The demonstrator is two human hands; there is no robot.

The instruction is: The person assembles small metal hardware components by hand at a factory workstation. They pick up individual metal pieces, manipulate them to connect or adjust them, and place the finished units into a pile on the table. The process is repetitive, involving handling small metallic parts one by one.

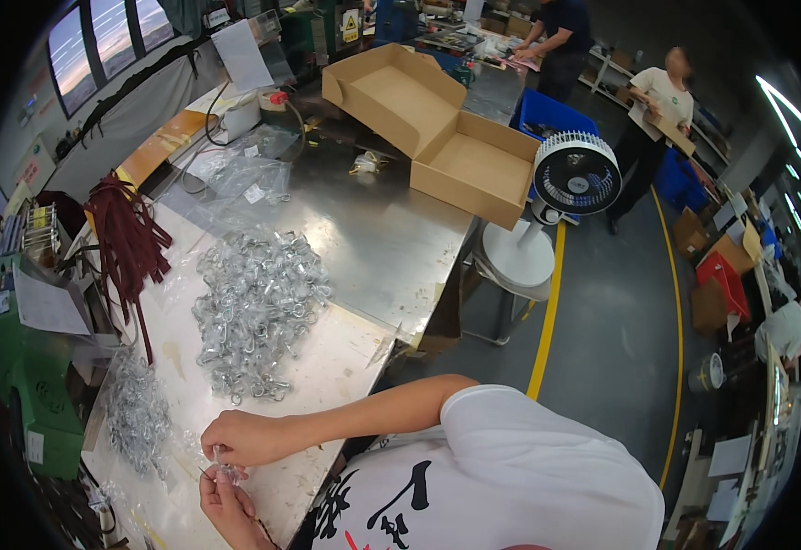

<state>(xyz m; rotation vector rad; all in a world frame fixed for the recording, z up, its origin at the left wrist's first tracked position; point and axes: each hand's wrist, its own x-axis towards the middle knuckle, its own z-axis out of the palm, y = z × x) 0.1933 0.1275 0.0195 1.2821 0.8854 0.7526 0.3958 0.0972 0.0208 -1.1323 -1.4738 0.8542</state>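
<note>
My right hand [246, 438] reaches in from the right, its fingers pinched together. Just below it, my left hand [226, 507] has its thumb and fingers closed. Between them is a small metal clasp in clear plastic [226, 469], gripped by both hands; its exact shape is too small to tell. Beyond my hands, a large heap of plastic-wrapped metal clasps [258, 307] covers the white table top [345, 353]. A smaller pile of shiny metal pieces [137, 417] lies to the left of my hands.
Dark red straps [126, 229] hang at the left beside a green machine [48, 403]. Clear bags [249, 174] lie farther back. An open cardboard box [469, 170] overhangs the table's right side, near a fan [576, 174] on a stool. Two people stand farther off.
</note>
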